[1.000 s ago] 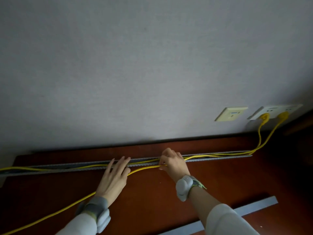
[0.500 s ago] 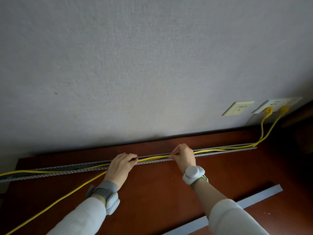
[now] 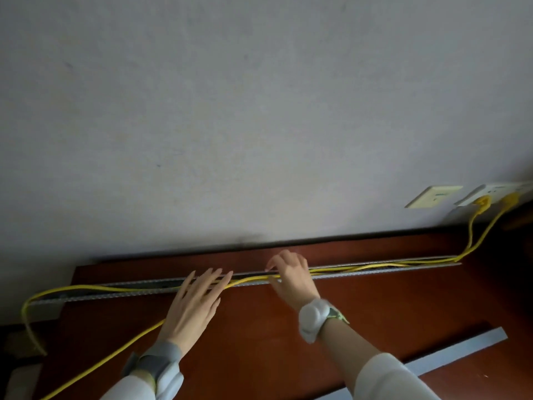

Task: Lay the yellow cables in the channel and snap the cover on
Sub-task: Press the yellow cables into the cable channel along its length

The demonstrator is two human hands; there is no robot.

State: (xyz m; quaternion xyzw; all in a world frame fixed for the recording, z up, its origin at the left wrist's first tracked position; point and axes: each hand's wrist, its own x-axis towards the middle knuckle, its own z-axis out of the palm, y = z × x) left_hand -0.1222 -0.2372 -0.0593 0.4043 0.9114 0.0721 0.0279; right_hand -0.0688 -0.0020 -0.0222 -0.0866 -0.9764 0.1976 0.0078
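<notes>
A long grey channel (image 3: 375,271) lies along the back of the red-brown table (image 3: 259,342), close to the wall. One yellow cable (image 3: 115,289) rests in it and droops off its left end. A second yellow cable (image 3: 101,362) leaves the channel at my left hand and trails over the table to the lower left. My left hand (image 3: 199,301) lies flat with its fingers spread, the tips over the channel. My right hand (image 3: 291,278) curls over the channel, and the cable runs between its thumb and fingers. The grey-blue cover strip (image 3: 461,350) lies loose at the lower right.
On the wall at the right are a beige socket (image 3: 432,196) and a white socket (image 3: 496,192) with two yellow plugs in it. Their cables drop to the channel's right end. A dark floor gap shows past the table's left edge.
My left hand has let go of the cable and spread flat. Both hands have shifted slightly left along the channel, and more of the cable now lies in it to the right of my right hand.
</notes>
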